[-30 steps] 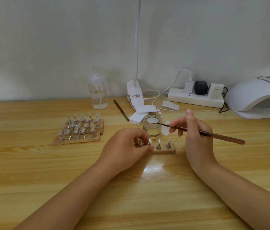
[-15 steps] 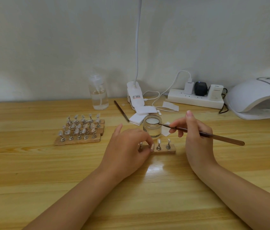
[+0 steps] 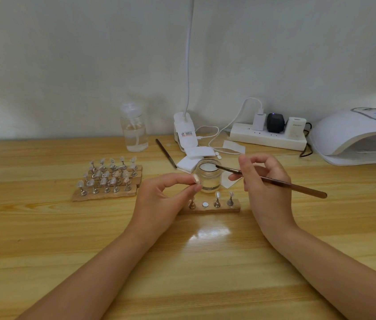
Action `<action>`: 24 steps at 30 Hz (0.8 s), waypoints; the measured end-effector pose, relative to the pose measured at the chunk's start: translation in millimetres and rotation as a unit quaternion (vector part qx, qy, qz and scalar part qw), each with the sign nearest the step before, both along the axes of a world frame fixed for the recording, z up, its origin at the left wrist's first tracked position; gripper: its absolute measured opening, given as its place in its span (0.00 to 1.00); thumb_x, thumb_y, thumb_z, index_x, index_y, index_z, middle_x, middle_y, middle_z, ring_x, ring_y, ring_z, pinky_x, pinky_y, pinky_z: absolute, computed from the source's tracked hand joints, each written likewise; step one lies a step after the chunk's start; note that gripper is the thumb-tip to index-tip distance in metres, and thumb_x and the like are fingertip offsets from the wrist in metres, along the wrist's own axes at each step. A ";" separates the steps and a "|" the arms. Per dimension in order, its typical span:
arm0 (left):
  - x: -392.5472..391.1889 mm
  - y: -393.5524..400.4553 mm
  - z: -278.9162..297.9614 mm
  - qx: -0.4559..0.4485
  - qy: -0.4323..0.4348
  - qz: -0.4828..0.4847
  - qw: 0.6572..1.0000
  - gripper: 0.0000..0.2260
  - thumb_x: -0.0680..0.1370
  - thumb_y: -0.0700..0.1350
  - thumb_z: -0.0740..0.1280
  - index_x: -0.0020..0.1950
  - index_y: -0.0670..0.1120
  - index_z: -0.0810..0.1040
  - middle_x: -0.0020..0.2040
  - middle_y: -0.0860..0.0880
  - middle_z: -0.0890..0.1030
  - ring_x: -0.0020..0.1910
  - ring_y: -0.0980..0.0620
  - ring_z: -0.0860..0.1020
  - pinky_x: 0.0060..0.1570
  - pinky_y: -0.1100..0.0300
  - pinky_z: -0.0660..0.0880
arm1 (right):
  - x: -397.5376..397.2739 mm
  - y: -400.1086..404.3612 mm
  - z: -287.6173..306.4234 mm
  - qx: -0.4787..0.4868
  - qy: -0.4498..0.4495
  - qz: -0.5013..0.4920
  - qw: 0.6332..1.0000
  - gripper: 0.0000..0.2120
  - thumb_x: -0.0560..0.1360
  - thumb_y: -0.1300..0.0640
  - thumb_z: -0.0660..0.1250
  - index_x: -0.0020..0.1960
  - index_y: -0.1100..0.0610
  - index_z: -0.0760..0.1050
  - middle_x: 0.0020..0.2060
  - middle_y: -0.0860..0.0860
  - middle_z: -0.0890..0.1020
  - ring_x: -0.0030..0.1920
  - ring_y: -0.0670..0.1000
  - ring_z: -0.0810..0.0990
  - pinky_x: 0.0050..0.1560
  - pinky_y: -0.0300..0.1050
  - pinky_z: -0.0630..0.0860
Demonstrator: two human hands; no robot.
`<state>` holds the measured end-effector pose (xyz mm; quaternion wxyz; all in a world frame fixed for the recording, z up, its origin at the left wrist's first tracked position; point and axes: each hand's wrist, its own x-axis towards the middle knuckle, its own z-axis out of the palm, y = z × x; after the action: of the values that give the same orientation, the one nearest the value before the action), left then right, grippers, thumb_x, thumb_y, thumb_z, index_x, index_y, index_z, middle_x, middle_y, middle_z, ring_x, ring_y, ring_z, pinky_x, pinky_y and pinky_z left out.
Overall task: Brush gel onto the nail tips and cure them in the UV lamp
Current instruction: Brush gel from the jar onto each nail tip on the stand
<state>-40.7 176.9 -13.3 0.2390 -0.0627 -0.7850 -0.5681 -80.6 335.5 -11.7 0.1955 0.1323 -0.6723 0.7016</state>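
Note:
My left hand (image 3: 163, 199) pinches one nail tip on its small metal stand (image 3: 196, 179), lifted off the wooden strip (image 3: 214, 208) and held just left of the glass gel jar (image 3: 209, 179). The strip still carries three stands and shows one bare round magnet (image 3: 205, 204). My right hand (image 3: 265, 181) grips a brown brush (image 3: 274, 181), its bristle end resting over the jar's mouth. The white UV lamp (image 3: 353, 135) stands at the far right, its display lit.
Wooden strips with several nail tips on stands (image 3: 108, 179) lie to the left. Behind are a clear pump bottle (image 3: 133, 130), a second brush (image 3: 166, 153), white wipes (image 3: 194, 158), a clip lamp (image 3: 185, 132) and a power strip (image 3: 267, 135) with cables.
My left hand has pulled one nail-tip stand off the wooden strip and raised it, leaving a bare magnet. My right hand and the brush stay at the jar.

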 end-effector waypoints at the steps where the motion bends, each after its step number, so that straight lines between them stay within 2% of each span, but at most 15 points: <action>1: 0.1 0.2 -0.3 0.001 0.001 0.003 1.000 0.06 0.67 0.40 0.73 0.42 0.47 0.83 0.41 0.57 0.83 0.44 0.63 0.80 0.47 0.73 0.72 | -0.1 -0.6 0.5 -0.004 -0.003 -0.001 1.000 0.08 0.74 0.53 0.66 0.38 0.55 0.71 0.27 0.45 0.82 0.28 0.41 0.76 0.36 0.31 0.72; 3: 0.2 0.5 -0.1 -0.003 0.005 0.004 1.000 0.07 0.67 0.39 0.73 0.45 0.45 0.83 0.43 0.54 0.83 0.45 0.61 0.80 0.50 0.71 0.73 | -0.4 -1.1 3.0 -0.011 -0.006 -0.005 1.000 0.12 0.71 0.51 0.67 0.35 0.56 0.68 0.24 0.44 0.80 0.32 0.41 0.80 0.45 0.36 0.74; 5: 0.4 0.7 0.8 -0.008 0.010 0.001 1.000 0.08 0.68 0.38 0.72 0.46 0.44 0.83 0.43 0.53 0.83 0.46 0.60 0.80 0.50 0.69 0.74 | -2.5 -0.2 7.4 -0.016 -0.004 -0.011 1.000 0.15 0.68 0.47 0.67 0.34 0.56 0.67 0.24 0.46 0.80 0.31 0.41 0.79 0.47 0.36 0.73; 7: 0.2 0.8 1.4 -0.006 0.015 -0.002 1.000 0.07 0.68 0.38 0.72 0.45 0.44 0.83 0.42 0.54 0.83 0.44 0.61 0.80 0.48 0.72 0.73 | -7.6 2.2 12.3 -0.008 0.006 -0.020 1.000 0.16 0.67 0.45 0.67 0.33 0.56 0.67 0.23 0.48 0.79 0.27 0.39 0.76 0.42 0.27 0.71; 9: -0.3 0.5 1.6 -0.006 0.019 -0.002 1.000 0.07 0.68 0.38 0.72 0.45 0.45 0.83 0.42 0.54 0.83 0.44 0.62 0.80 0.47 0.73 0.72 | -15.3 3.8 17.1 0.022 0.015 -0.030 0.999 0.17 0.66 0.44 0.68 0.31 0.56 0.67 0.21 0.48 0.75 0.25 0.39 0.72 0.33 0.26 0.69; 12: -0.6 0.4 1.5 -0.013 0.026 -0.002 1.000 0.07 0.68 0.37 0.72 0.45 0.45 0.83 0.42 0.53 0.83 0.44 0.62 0.80 0.48 0.73 0.72 | -32.7 3.5 24.9 0.113 0.036 -0.053 0.992 0.18 0.68 0.47 0.72 0.29 0.55 0.67 0.23 0.46 0.71 0.26 0.40 0.69 0.32 0.32 0.70; 15: -1.1 0.3 1.2 -0.017 0.030 -0.001 0.999 0.07 0.68 0.36 0.72 0.44 0.46 0.83 0.41 0.54 0.83 0.43 0.62 0.80 0.48 0.72 0.72 | -47.7 -3.4 34.8 0.238 0.044 -0.047 0.969 0.19 0.68 0.47 0.73 0.27 0.52 0.67 0.21 0.43 0.72 0.26 0.39 0.70 0.31 0.38 0.68; 18: -1.1 0.5 1.6 -0.015 0.035 -0.003 0.999 0.08 0.68 0.36 0.72 0.44 0.47 0.82 0.41 0.55 0.83 0.43 0.62 0.80 0.48 0.72 0.72 | -56.6 -12.4 41.4 0.370 0.040 -0.043 0.927 0.19 0.67 0.43 0.72 0.27 0.50 0.67 0.23 0.43 0.73 0.28 0.40 0.72 0.29 0.38 0.64; 20: -0.9 0.1 1.5 -0.015 0.040 -0.003 0.999 0.08 0.69 0.36 0.72 0.43 0.48 0.82 0.40 0.55 0.83 0.42 0.62 0.80 0.48 0.71 0.72 | -60.9 -18.0 41.9 0.440 0.036 -0.049 0.896 0.19 0.68 0.41 0.70 0.29 0.52 0.69 0.27 0.45 0.75 0.32 0.43 0.74 0.29 0.40 0.65; 22: -0.5 -0.2 1.2 -0.022 0.039 -0.001 0.999 0.08 0.69 0.36 0.72 0.43 0.48 0.82 0.40 0.54 0.83 0.43 0.60 0.80 0.50 0.66 0.74 | -62.5 -21.7 39.5 0.475 0.035 -0.050 0.878 0.19 0.69 0.40 0.69 0.31 0.54 0.71 0.29 0.46 0.76 0.33 0.44 0.73 0.31 0.40 0.67; 24: 0.0 0.0 1.0 -0.026 0.038 -0.002 0.999 0.07 0.69 0.37 0.72 0.43 0.47 0.83 0.41 0.53 0.83 0.44 0.58 0.80 0.52 0.61 0.74 | -61.9 -22.0 37.1 0.471 0.035 -0.046 0.880 0.19 0.70 0.41 0.68 0.31 0.54 0.71 0.29 0.46 0.76 0.33 0.44 0.73 0.31 0.40 0.67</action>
<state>-40.7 176.9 -12.3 0.2655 -0.0919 -0.7900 -0.5449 -142.5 313.5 25.4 0.1657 0.2025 -0.9215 0.2869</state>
